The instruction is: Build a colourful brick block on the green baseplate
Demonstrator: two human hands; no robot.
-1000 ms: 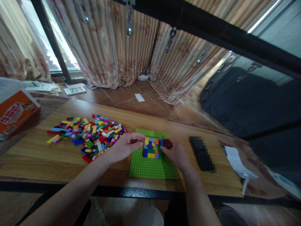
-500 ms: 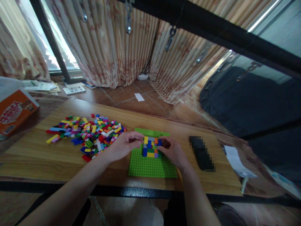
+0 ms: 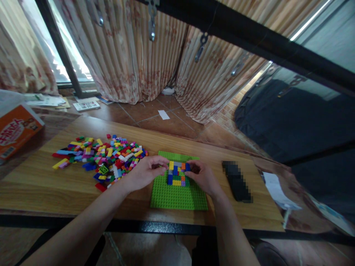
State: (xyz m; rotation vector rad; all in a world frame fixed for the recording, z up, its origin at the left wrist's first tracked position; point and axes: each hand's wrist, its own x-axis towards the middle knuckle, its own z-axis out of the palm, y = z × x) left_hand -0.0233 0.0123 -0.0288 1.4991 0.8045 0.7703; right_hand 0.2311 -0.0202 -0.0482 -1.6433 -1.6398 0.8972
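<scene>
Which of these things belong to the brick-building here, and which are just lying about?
In use:
right hand, gripping a blue brick
left hand, beside the assembled bricks
baseplate
probably the loose bricks

Seemingly just lying about:
black slab
tub
floor paper

At the baseplate (image 3: 179, 199), the right hand (image 3: 203, 177) holds a blue brick (image 3: 188, 167). The left hand (image 3: 145, 171) is opposite, beside the pile (image 3: 110, 152).

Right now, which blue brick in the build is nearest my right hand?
The blue brick at the upper right of the build; your right hand touches it. The other blue bricks, at the middle and lower left, sit farther from that hand.
</scene>
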